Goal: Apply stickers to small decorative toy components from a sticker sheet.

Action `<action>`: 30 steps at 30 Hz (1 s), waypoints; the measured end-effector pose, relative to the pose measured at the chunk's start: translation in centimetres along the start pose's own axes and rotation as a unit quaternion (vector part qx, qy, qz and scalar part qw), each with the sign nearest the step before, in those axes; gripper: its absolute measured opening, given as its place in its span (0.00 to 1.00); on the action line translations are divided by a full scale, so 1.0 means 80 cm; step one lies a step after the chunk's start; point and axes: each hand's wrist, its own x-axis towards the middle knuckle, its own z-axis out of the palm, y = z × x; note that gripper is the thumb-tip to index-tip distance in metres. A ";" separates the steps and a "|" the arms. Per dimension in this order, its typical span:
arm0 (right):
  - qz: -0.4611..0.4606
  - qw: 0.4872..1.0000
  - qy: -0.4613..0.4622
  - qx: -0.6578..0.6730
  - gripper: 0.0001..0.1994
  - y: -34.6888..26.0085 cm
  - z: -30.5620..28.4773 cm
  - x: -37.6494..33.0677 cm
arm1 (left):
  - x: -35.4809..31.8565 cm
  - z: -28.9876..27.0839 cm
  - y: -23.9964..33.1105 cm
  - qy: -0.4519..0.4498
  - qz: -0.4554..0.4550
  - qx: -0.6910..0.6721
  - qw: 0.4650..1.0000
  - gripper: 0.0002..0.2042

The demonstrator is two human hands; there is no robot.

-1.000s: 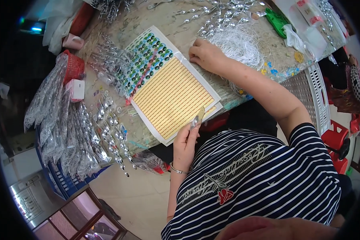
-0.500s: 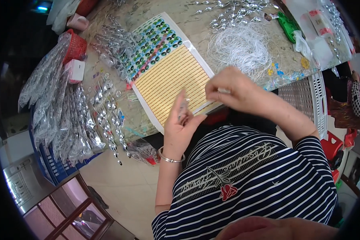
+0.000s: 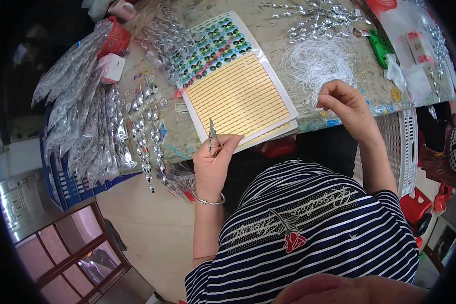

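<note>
My left hand (image 3: 212,164) is raised at the table's near edge and pinches a small silver twisted ornament (image 3: 212,136) that points upward. My right hand (image 3: 348,105) is off to the right, fingers pinched on a strand at the near edge of a loose pile of white thread (image 3: 316,60). Between the hands lies a white sheet of yellow sticker rows (image 3: 239,99), with a sheet of green eye-like stickers (image 3: 214,41) just beyond it. My striped shirt fills the lower part of the view.
Silver spiral ornaments (image 3: 146,121) lie in rows on the left, beside clear bags of them (image 3: 68,104). A red basket (image 3: 115,39) and a white box (image 3: 112,67) stand at the far left. More silver ornaments (image 3: 319,17) lie at the back. A white crate (image 3: 406,147) stands on the right.
My right hand has left my left hand and moved right to the thread pile. My left hand stays by the sheet's near edge, still holding the silver ornament.
</note>
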 end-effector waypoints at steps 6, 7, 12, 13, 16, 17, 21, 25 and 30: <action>0.016 0.998 0.018 -0.058 0.06 0.015 -0.011 0.001 | 0.000 -0.002 -0.012 0.002 0.038 0.033 0.999 0.04; 0.014 0.988 0.013 -0.152 0.08 0.018 -0.012 0.004 | -0.001 0.001 -0.011 0.005 0.042 0.033 0.999 0.04; -0.213 0.923 0.051 -0.317 0.18 -0.003 0.042 -0.004 | -0.005 0.023 -0.005 -0.084 0.006 0.155 0.984 0.06; -0.178 0.954 -0.003 -0.241 0.20 -0.012 0.057 -0.010 | -0.005 0.029 -0.004 -0.098 0.014 0.161 0.982 0.06; -0.187 0.954 -0.138 -0.191 0.15 -0.010 0.085 -0.008 | -0.003 0.034 -0.008 -0.122 0.029 0.138 0.982 0.07; -0.157 0.958 -0.154 -0.183 0.09 -0.012 0.093 -0.007 | -0.003 0.032 -0.007 -0.120 0.035 0.140 0.982 0.07; -0.146 0.957 -0.170 -0.182 0.05 0.001 0.097 -0.010 | -0.007 0.023 -0.010 -0.111 -0.021 0.109 0.988 0.06; -0.170 0.954 -0.143 -0.201 0.03 -0.003 0.093 -0.008 | -0.012 0.020 -0.007 -0.102 -0.061 0.062 0.991 0.06; -0.112 0.973 -0.094 -0.181 0.05 0.000 0.084 -0.002 | -0.007 0.012 -0.013 -0.061 -0.070 0.086 0.992 0.06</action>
